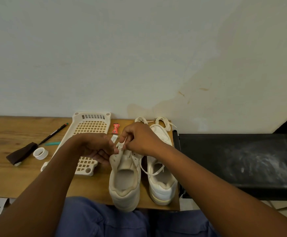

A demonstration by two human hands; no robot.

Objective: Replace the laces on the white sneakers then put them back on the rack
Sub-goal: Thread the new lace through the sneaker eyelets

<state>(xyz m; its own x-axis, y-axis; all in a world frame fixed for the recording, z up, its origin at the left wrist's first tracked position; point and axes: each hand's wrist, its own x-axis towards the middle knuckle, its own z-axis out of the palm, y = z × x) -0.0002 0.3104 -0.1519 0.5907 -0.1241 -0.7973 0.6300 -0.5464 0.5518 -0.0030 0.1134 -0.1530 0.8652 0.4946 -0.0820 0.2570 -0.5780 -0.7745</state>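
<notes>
Two white sneakers sitting side by side on wooden worktop (2, 177), heels twd the person. Left sneaker (124, 182) being worked on at its tongue/eyelet area; right sneaker (161, 178) lying just beside it w/ a loose lace (149, 171) draping across its opening. Right hand (139, 139) pinching a lace end at the left sneaker's top eyelets, fingers curled round it. Left hand (96, 149) sitting against the shoe's upper at the eyelet side, fingers curled in; can't tell exactly what it's gripping. Spare laces (163, 122) bundled behind the toes, near wall. White plastic rack (89, 127) lying flat left of the shoes, partly under left forearm. Small red tube (115, 128) lying btwn rack & shoes. Farther left: pen (53, 133), white tape roll (40, 153), brown brush (22, 153).
</notes>
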